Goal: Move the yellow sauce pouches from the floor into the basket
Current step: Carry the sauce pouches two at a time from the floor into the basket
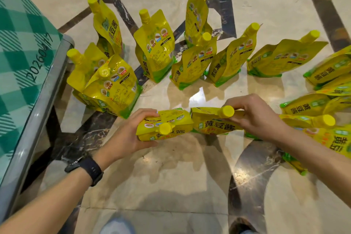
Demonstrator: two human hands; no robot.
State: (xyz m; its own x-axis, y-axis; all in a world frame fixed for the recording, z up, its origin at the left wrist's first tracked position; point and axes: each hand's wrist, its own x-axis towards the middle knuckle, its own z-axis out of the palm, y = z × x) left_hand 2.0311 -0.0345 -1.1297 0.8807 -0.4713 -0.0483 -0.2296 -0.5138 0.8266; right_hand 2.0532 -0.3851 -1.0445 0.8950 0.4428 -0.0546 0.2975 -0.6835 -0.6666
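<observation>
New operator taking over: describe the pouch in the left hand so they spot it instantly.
Start at the green checked table on the left edge, then go right to the left hand, the one wearing a black watch. The pouch it grips is tipped cap-first toward the camera, unlike the standing pouches behind.

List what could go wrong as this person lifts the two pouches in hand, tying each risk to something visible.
1. The right hand holds the right-hand pouch only along its top edge by the cap, so it may swing or slip.
2. The right forearm crosses over the pouches lying at the right; lifting could drag or scatter them.
3. Several upright pouches stand close beyond the left hand and the left-hand pouch; a careless sweep could topple them.
</observation>
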